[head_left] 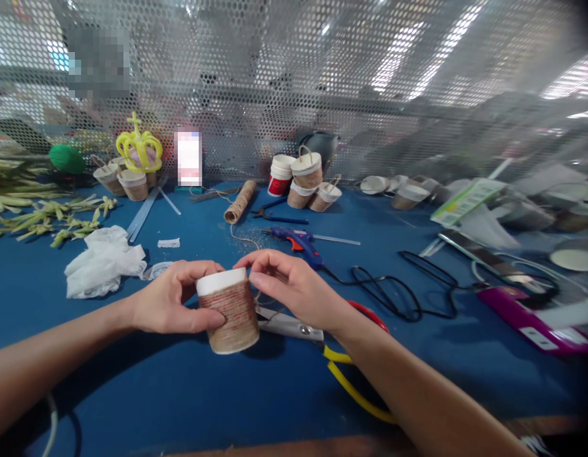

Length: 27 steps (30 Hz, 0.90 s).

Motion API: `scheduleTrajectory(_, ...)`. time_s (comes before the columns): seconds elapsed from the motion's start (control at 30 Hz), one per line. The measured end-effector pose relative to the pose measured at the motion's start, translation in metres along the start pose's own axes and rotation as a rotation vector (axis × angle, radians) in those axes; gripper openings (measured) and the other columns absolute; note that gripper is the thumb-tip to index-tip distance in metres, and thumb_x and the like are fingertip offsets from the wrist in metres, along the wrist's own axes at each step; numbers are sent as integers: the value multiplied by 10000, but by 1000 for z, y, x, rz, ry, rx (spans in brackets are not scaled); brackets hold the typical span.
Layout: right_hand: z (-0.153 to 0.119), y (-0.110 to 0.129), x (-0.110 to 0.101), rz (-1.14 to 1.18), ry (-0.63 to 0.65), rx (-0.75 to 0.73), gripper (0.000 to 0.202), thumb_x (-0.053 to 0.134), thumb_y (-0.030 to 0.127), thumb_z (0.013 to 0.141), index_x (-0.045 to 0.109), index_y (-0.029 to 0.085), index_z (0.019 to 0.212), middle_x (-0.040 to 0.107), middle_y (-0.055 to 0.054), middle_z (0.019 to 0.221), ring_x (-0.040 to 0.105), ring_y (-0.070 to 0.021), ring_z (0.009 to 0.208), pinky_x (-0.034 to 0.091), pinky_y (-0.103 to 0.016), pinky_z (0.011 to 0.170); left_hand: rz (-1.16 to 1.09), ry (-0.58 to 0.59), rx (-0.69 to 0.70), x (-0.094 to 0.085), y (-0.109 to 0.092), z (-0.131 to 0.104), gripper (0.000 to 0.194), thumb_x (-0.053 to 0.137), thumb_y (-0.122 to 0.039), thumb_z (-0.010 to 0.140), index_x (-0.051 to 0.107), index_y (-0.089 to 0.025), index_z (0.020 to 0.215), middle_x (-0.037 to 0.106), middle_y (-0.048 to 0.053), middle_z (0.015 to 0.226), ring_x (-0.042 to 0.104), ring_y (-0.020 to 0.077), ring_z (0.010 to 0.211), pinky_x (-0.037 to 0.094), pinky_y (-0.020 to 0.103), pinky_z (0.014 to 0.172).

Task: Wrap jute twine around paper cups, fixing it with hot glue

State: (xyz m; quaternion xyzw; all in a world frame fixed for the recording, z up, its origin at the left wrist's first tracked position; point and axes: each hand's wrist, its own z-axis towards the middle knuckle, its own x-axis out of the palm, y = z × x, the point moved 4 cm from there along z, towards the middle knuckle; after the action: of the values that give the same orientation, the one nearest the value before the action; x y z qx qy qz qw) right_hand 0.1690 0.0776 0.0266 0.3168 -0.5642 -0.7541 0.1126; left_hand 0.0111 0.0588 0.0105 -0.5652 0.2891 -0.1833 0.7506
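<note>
A paper cup [228, 317] wrapped in brown twine, its white rim bare, is tilted slightly above the blue table. My left hand [173, 298] grips it from the left, thumb across the wrapped side. At the rim's right side, my right hand [284, 279] is closed in a pinch on the twine; the fingertips partly hide the strand. Twine [246, 240] trails from a roll [240, 203] farther back and passes behind the right hand. Scissors [294, 327] with red and yellow handles lie under the right wrist, blades beside the cup.
A blue glue gun [301, 244] with a black cord [394, 292] and pliers [279, 212] lie beyond the hands. White lace fabric [103, 260] is at left. Wrapped cups [306, 168] stand near the mesh wall [256, 95]; a purple device [532, 320] sits at right.
</note>
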Motion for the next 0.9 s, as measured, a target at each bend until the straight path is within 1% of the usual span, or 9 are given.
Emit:
scheduleTrajectory(0.17, 0, 0, 0, 72, 27, 40, 89, 491, 196, 780, 475, 179, 694, 543, -20, 877, 489, -109, 729, 404, -266, 648, -80, 14, -27, 2, -2, -2, 155, 624, -167, 674, 481, -141, 729, 506, -4, 711, 469, 101, 636, 392, 202, 569)
scheduleTrajectory(0.3, -1, -2, -2, 134, 20, 55, 105, 509, 192, 765, 459, 179, 673, 521, -9, 864, 482, -98, 704, 402, -254, 622, -90, 24, -5, 0, -1, 0, 164, 624, -181, 683, 492, -147, 774, 535, 25, 814, 498, 138, 748, 418, 250, 664)
scheduleTrajectory(0.43, -2, -3, -5, 85, 5, 29, 99, 501, 181, 772, 457, 181, 683, 503, -2, 847, 482, -91, 683, 408, -240, 600, 42, 5, 22, -6, 1, 4, 152, 614, -194, 696, 500, -143, 781, 551, 46, 867, 506, 174, 854, 408, 293, 765)
scheduleTrajectory(0.5, -3, -2, -5, 1, -10, -2, 88, 493, 157, 770, 459, 184, 695, 507, -2, 829, 490, -99, 703, 413, -242, 617, 135, 4, 10, -9, 3, 6, 159, 604, -208, 706, 503, -141, 809, 560, 56, 893, 513, 181, 872, 404, 304, 791)
scheduleTrajectory(0.6, -4, 1, -4, -152, -32, -49, 96, 484, 115, 756, 457, 190, 702, 518, -3, 821, 501, -109, 732, 417, -255, 664, 291, 4, -31, -9, 4, 7, 231, 604, -225, 702, 509, -144, 895, 574, 64, 944, 522, 182, 879, 402, 305, 802)
scheduleTrajectory(0.7, -4, 3, -1, -280, -34, -82, 128, 481, 80, 741, 446, 194, 693, 524, -5, 819, 505, -115, 748, 414, -267, 703, 432, -6, -61, -4, -1, 10, 258, 614, -247, 690, 525, -146, 910, 600, 44, 890, 541, 163, 808, 411, 275, 740)
scheduleTrajectory(0.8, -3, 5, 4, -361, -23, -102, 149, 489, 64, 728, 436, 195, 681, 521, -6, 794, 501, -123, 744, 412, -276, 710, 546, -27, -18, 2, -8, 13, 183, 613, -265, 689, 562, -142, 814, 601, 12, 748, 534, 139, 694, 396, 249, 665)
scheduleTrajectory(0.9, -2, 7, 8, -406, -18, -115, 153, 490, 69, 732, 432, 196, 670, 520, -6, 783, 499, -125, 731, 410, -277, 697, 585, -34, -2, 6, -9, 15, 122, 585, -262, 715, 571, -141, 716, 571, -11, 642, 506, 119, 625, 378, 224, 611)
